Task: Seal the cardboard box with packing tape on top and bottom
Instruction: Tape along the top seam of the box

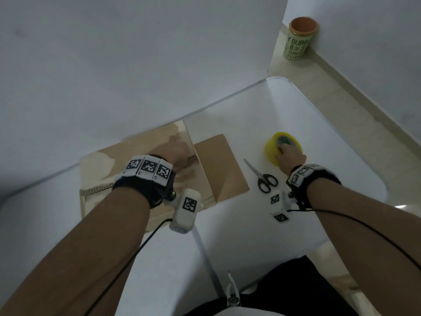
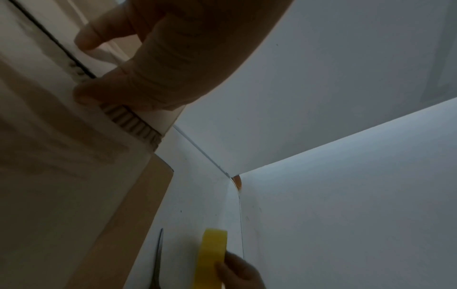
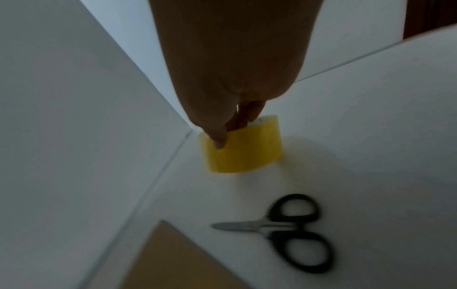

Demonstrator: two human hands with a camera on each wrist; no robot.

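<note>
The cardboard box (image 1: 127,160) sits at the left of the white table (image 1: 296,224), with one brown flap (image 1: 218,165) spread out to its right. My left hand (image 1: 175,149) rests on the box top near its right edge. In the left wrist view the left hand (image 2: 138,64) presses the box (image 2: 49,176), thumb by a corrugated edge and a finger across the dark seam. A yellow roll of packing tape (image 1: 273,149) stands on the table at the right. My right hand (image 1: 290,155) grips it, thumb on the outside (image 3: 219,139) and fingers in the core of the tape roll (image 3: 245,152).
Black-handled scissors (image 1: 262,176) lie shut on the table between the flap and the tape, blades pointing away from me, and show again as scissors (image 3: 284,230). A pale green cup (image 1: 298,39) stands on the floor beyond the table's far right corner. Walls close in behind.
</note>
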